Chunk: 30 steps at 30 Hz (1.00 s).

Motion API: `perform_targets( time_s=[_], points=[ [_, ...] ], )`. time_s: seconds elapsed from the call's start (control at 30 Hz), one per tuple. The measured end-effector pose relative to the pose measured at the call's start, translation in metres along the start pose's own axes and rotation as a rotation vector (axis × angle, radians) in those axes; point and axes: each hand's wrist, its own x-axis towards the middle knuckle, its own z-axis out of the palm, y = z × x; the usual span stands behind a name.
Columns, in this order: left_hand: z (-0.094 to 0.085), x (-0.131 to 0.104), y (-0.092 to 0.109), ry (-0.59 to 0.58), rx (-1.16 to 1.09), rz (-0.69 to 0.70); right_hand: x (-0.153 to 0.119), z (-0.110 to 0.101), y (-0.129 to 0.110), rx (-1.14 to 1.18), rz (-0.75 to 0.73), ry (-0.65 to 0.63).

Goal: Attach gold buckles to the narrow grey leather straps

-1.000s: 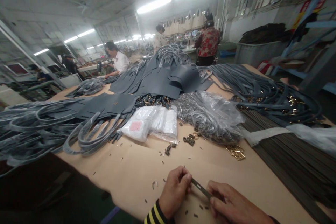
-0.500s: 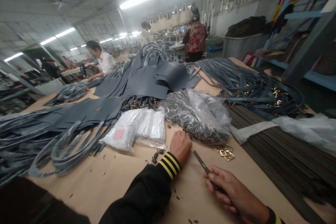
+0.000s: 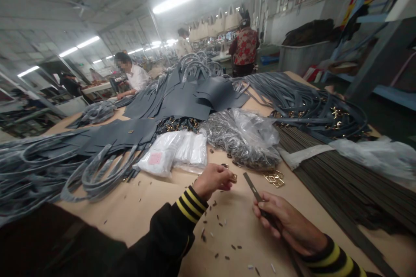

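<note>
My right hand (image 3: pixel 284 220) is closed around a dark flat strap (image 3: pixel 250 184), which has a small slot near its end and points up and left. The rest of that strap trails down below the hand. To its left, my left hand (image 3: pixel 216 181) pinches a small metal fitting (image 3: pixel 234 177) at the fingertips, a little apart from the strap end. The fitting's exact shape is too small to make out. Behind both hands lies a clear plastic bag (image 3: pixel 242 134) full of small dark metal pieces. Gold rectangular rings (image 3: pixel 274 178) rest in front of the bag.
Small dark bits (image 3: pixel 219 223) are scattered over the brown tabletop (image 3: pixel 156 229). White plastic packets (image 3: pixel 175 151) and stacked blue-grey panels (image 3: pixel 185 97) lie farther back. Bundled dark strips (image 3: pixel 325 173) cover the right side, straps with gold clasps (image 3: pixel 325 108) behind them. Other people work beyond.
My left hand has lifted from the tabletop beside the plastic bag and turned toward the strap end, with a small metal fitting now at its fingertips. My right hand still holds the strap.
</note>
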Motion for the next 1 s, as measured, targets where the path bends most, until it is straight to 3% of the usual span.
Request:
perform_targets(
  time_s=[0.07, 0.17, 0.3, 0.5, 0.7, 1.0],
  points=[
    [0.008, -0.032, -0.010, -0.066, -0.140, -0.077, -0.007, 0.006, 0.001, -0.055, 0.018, -0.027],
    [0.023, -0.071, -0.029, -0.100, -0.532, -0.268, -0.017, 0.017, 0.014, -0.181, 0.018, -0.054],
    [0.038, -0.102, -0.045, -0.068, -0.826, -0.374, -0.028, 0.031, 0.039, -0.343, -0.032, -0.075],
    [0.052, -0.126, -0.049, -0.066, -0.895, -0.352, -0.036, 0.048, 0.050, -0.518, -0.113, 0.000],
    [0.055, -0.138, -0.055, -0.110, -0.903, -0.307, -0.039, 0.053, 0.051, -0.588, -0.120, -0.002],
    [0.067, -0.146, -0.062, -0.078, -0.865, -0.238, -0.045, 0.055, 0.058, -0.390, -0.080, 0.018]
  ],
)
